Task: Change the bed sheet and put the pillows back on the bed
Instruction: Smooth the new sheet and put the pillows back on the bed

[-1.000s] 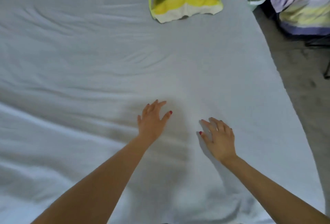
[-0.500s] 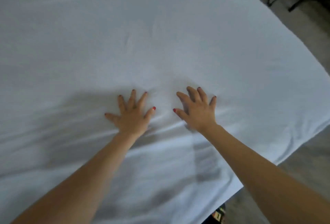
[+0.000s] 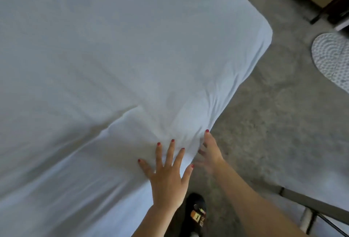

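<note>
Bed sheet [image 3: 117, 51], white, covers the bed to its rounded far right corner; creases gather at the right edge near my hands. My left hand [image 3: 167, 178] lies flat on the sheet at that edge, fingers spread wide. My right hand [image 3: 209, 153], blurred, touches the sheet's side just beside it; I cannot tell its grip. Grey floor [image 3: 264, 123] lies right of the bed, with a woven rug [image 3: 332, 57] well apart. A dark shoe [image 3: 196, 212] stands below my hands.
</note>
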